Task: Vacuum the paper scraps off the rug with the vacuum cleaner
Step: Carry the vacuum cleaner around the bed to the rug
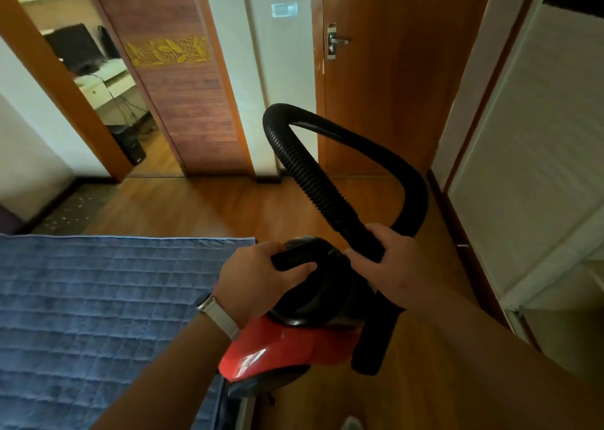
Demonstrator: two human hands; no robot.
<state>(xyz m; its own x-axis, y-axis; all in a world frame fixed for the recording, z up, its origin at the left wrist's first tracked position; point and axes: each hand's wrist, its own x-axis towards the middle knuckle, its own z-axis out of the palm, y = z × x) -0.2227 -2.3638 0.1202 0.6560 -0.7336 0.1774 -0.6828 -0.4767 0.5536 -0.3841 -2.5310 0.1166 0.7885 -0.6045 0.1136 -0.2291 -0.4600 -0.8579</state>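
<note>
Left grip is curled round the black handle on top of the vacuum, fingers wrapped over it from the 9 o'clock side. Right grip is clenched round the lower end of the ribbed black hose, just at 3 o'clock of the handle. A silver watch sits on the left wrist.

The vacuum has a red body and a black top and shows at 6 o'clock in the view, over the wood floor; whether it touches the floor cannot be told. The hose rises from the right grip toward 11 o'clock, arches over at 12, and comes down at 3 o'clock behind that grip. A black tube hangs below the right grip, pointing toward 6 o'clock, beside the red body.

The rug, small and grey, lies at 9 o'clock, well apart from the vacuum, with pale flecks scattered on it, too small to tell what they are. A blue quilt fills 7 to 8 o'clock, its right edge just beside the vacuum. A closed brown door stands at 12 to 1 o'clock
</note>
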